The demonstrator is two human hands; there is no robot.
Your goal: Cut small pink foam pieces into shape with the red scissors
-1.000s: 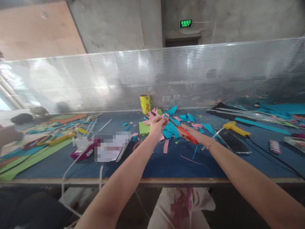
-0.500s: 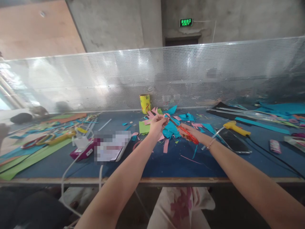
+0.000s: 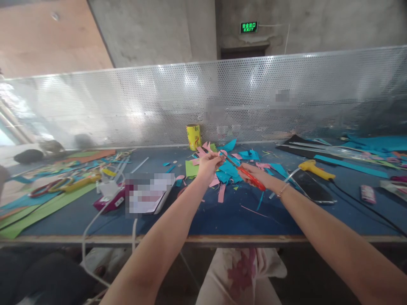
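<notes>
My right hand (image 3: pixel 252 171) is wrapped around the red handles of a pair of scissors (image 3: pixel 259 184), whose blades point up and left toward my other hand. With its fingertips pinched, my left hand (image 3: pixel 210 164) holds a small piece of pink paper (image 3: pixel 223 152) at the blade tips. The exact outline of that piece is too small to make out. Under and behind both hands lies a loose heap of blue paper scraps (image 3: pixel 229 171), along with pink strips (image 3: pixel 221 193) and a green piece (image 3: pixel 191 169).
A yellow can-like container (image 3: pixel 193 137) stands behind the heap. To the right are a yellow glue gun (image 3: pixel 318 169) and a dark phone (image 3: pixel 314 188). On the left lie a white phone-like device (image 3: pixel 163 199), a purple box (image 3: pixel 110 204) and green sheets (image 3: pixel 41 212). A perforated metal panel (image 3: pixel 152 106) borders the table.
The scissors have shifted very slightly, their blades still at my left fingertips. Both hands otherwise stay in nearly the same place, and the view has tilted a little.
</notes>
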